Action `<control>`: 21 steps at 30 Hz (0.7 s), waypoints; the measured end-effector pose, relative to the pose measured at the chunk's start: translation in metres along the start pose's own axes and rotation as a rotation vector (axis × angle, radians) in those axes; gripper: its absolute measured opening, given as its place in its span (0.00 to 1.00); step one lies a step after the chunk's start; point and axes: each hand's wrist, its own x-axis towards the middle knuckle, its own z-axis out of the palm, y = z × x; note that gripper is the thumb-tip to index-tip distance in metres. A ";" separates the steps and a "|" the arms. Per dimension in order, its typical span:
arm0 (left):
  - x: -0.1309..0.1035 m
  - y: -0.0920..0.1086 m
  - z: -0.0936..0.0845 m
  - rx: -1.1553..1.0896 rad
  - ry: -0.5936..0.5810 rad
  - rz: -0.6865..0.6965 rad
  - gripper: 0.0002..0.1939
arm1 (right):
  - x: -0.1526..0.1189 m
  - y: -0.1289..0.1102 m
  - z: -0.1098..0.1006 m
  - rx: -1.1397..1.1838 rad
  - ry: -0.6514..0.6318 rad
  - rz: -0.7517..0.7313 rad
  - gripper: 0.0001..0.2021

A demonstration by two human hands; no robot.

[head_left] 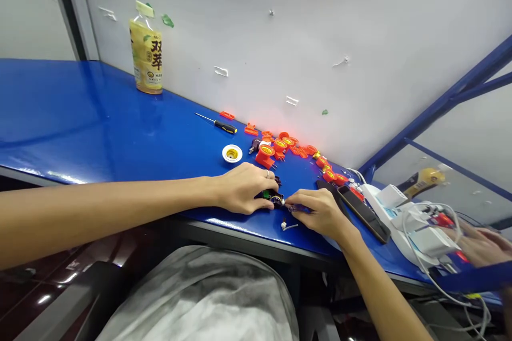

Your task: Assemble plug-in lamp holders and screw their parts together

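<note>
On the blue tabletop, a wired part is gripped by the left hand, seemingly for steadiness; at its four o'clock, a slim item is pinched by the right hand

Black casing, blue table, orange sockets, black-and-yellow screwdriver

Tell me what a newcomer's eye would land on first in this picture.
Probably the bright orange sockets, strewn near the foot of the white wall on the glossy blue table. Next, perhaps, the yellow drink bottle standing upright at the back left, then the left hand holding a small dark part near the table's front edge, with the right hand close beside it.
</note>
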 end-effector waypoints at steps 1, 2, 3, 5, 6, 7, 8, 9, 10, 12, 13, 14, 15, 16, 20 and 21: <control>0.000 0.000 0.000 0.002 0.001 0.001 0.15 | 0.000 0.000 0.000 -0.010 -0.005 -0.006 0.07; 0.000 0.000 0.000 0.003 0.002 0.000 0.15 | 0.000 0.000 0.000 -0.020 -0.011 -0.012 0.07; 0.000 0.000 0.001 0.005 0.001 -0.001 0.15 | -0.001 0.000 0.000 -0.031 -0.019 -0.014 0.07; -0.001 0.000 0.001 0.009 0.000 -0.004 0.16 | -0.001 0.000 -0.001 -0.054 -0.033 -0.014 0.07; -0.001 0.000 0.001 0.011 0.001 -0.005 0.16 | -0.001 0.000 -0.001 -0.062 -0.035 -0.012 0.07; -0.001 0.000 0.001 0.011 0.002 -0.006 0.16 | -0.001 0.000 -0.001 -0.069 -0.034 -0.012 0.07; -0.001 0.000 0.001 0.011 0.005 -0.005 0.17 | -0.001 0.000 -0.001 -0.078 -0.032 -0.014 0.07; -0.001 0.000 0.001 0.011 0.009 -0.005 0.17 | -0.001 0.000 -0.001 -0.087 -0.030 -0.018 0.07; -0.001 0.000 0.001 0.011 0.012 -0.005 0.17 | -0.002 0.000 -0.001 -0.098 -0.029 -0.024 0.07; -0.001 0.000 0.001 0.010 0.017 -0.001 0.16 | -0.001 0.000 -0.001 -0.119 -0.032 -0.040 0.07; -0.001 0.000 0.001 0.008 0.017 0.000 0.16 | -0.001 0.000 0.000 -0.124 -0.034 -0.046 0.07; -0.001 0.000 0.001 0.006 0.015 -0.001 0.15 | -0.001 -0.001 0.000 -0.123 -0.039 -0.047 0.07; -0.001 0.000 0.002 0.002 0.010 -0.003 0.15 | -0.001 -0.001 0.000 -0.118 -0.042 -0.047 0.07; -0.001 0.000 0.002 -0.004 0.006 -0.006 0.14 | -0.001 -0.002 -0.001 -0.114 -0.044 -0.044 0.07; 0.000 -0.002 0.002 -0.094 0.024 -0.038 0.13 | -0.001 -0.003 -0.003 -0.118 -0.006 -0.037 0.07; 0.000 -0.003 0.001 -0.135 0.036 -0.049 0.13 | -0.001 -0.003 -0.003 -0.121 0.022 -0.042 0.07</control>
